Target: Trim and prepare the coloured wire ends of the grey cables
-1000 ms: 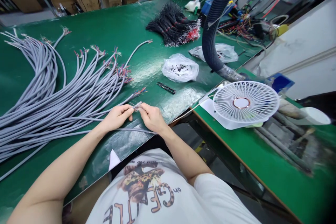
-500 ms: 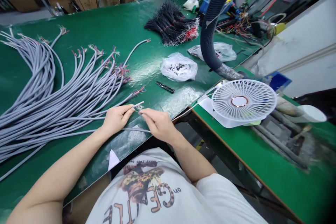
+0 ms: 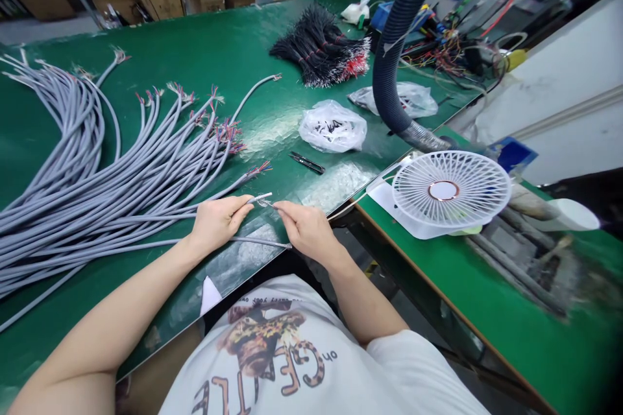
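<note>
My left hand pinches a grey cable close to its end, which points away to the right. Just right of it, my right hand is closed, thumb against forefinger, on fine bare strands that run out from the cable end. A second grey cable passes below both hands, its tip near the right wrist. To the left lies a large bundle of grey cables with stripped ends showing red and blue wires. Small black thread snips rest on the green table beyond my hands.
A plastic bag of small dark parts lies past the snips, with bundled black wires behind. A thick black hose hangs down at the right. A white fan stands on the lower green bench.
My right hand has moved a little to the right, away from my left hand. The strands between them are now drawn out longer. My left hand has barely moved.
</note>
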The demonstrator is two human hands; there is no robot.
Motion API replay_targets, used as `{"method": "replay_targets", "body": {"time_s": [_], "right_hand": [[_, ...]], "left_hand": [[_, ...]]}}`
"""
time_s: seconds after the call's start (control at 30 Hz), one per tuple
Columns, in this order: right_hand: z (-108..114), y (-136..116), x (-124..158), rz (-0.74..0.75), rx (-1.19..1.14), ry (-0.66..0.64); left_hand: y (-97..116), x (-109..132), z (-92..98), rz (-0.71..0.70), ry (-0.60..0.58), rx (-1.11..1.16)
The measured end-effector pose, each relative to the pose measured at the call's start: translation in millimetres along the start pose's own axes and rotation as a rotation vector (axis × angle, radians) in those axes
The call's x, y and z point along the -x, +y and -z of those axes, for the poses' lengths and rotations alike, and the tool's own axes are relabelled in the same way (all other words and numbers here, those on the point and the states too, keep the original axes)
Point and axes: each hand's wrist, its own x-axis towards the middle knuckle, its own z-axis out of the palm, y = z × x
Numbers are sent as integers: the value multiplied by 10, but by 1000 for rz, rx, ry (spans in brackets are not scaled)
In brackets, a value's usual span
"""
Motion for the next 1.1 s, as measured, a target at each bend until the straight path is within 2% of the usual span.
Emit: {"method": "replay_targets", "body": {"time_s": [0.2,0.57,0.73,0.8,0.97,1.03,1.1], "right_hand": [[-8,2,-12,7,-13,4],[-2,1,-45,-6,-37,-53],[-6,-39,-129,-10,-114,-87],[-16,-86,-140,38,-210,-83],[34,-216,-68,338,-494,-148],[66,-209,-40,323,-516,-86],[75,-161,-27,239,-498,4]], "left_hand": [[6,0,-1,-17,-18,-18],[-32,25,-26,-123,35,-217],[-32,27,-17,-157,55,-241],[-42,26,-34,-146,51,-231],[-72,10,-76,-77,53,-110],[-68,-5,-55,-47,64,-27],[-51,-26,-14,-17,83,49]]}}
